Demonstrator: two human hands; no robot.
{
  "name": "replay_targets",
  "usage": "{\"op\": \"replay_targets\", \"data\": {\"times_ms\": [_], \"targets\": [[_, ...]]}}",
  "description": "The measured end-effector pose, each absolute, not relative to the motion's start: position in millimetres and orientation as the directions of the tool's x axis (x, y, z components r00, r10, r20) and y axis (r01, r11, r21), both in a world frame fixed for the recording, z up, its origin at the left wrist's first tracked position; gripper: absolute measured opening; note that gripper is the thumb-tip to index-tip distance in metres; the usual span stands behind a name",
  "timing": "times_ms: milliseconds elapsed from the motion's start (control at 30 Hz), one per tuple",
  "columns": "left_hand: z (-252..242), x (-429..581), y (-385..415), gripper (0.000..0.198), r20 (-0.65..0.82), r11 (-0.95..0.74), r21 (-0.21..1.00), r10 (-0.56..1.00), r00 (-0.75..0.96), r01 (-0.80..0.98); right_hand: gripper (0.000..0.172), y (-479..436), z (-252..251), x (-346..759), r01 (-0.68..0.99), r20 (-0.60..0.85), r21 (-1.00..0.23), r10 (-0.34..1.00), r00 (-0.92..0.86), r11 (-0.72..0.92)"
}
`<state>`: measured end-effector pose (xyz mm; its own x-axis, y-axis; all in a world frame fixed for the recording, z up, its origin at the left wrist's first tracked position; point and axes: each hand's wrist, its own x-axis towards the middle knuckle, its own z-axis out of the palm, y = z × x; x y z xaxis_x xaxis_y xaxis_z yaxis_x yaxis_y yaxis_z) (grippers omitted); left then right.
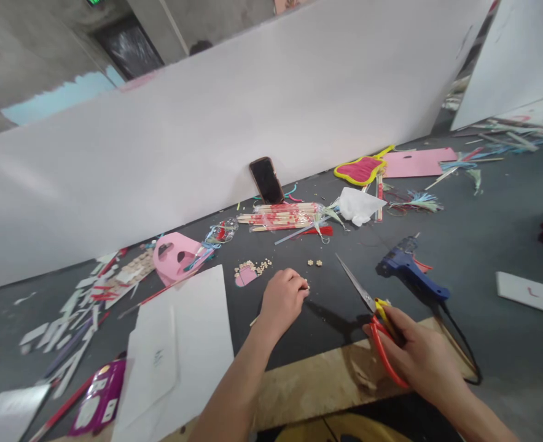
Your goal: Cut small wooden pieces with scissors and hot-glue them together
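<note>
My right hand point(414, 350) grips a pair of scissors point(376, 319) with red and yellow handles; the blades look closed and point up and left over the dark table. With fingers curled together, my left hand point(284, 301) rests on the tabletop, pinching a small pale piece point(307, 285) that is mostly hidden by the fingertips. Just beyond it lie two small flower-shaped wooden beads point(314, 263). To its left are a loose pile of small pale beads point(258, 266) and a pink card piece point(246, 275).
A blue glue gun point(412, 267) lies right of the scissors, its cord curving toward the front edge. Wrapped sticks point(283, 217) and a leaning phone point(266, 180) are at the back. White sheets point(193, 344) and a pink cut-out point(177, 256) lie left. A white partition point(198, 141) stands behind.
</note>
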<state>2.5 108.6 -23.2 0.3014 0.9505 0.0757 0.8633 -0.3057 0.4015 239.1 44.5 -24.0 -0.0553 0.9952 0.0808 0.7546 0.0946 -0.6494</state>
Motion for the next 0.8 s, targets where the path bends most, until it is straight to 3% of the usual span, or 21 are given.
{"op": "replay_targets", "data": {"times_ms": [200,333,500,667,800], "targets": [[-24,4,107,0.015,0.053,-0.261,0.475,0.962,0.269,0.84,0.032,44,-26,239,0.77,0.09,-0.629,0.994,-0.062,0.105],[-18,5,97,0.012,0.106,-0.131,0.683,0.991,0.079,0.719,0.032,41,-26,239,0.783,0.141,-0.589,0.979,-0.147,0.202],[-2,8,80,0.011,0.081,-0.049,0.908,0.995,-0.06,0.416,0.024,39,-23,230,0.783,0.254,-0.455,0.904,-0.343,0.425],[7,8,73,0.01,0.109,-0.059,0.938,0.986,-0.128,0.342,0.028,39,-27,223,0.784,0.265,-0.386,0.873,-0.41,0.486],[9,7,71,0.011,0.159,-0.089,0.919,0.975,-0.155,0.384,0.027,35,-29,221,0.776,0.236,-0.436,0.89,-0.39,0.456]]}}
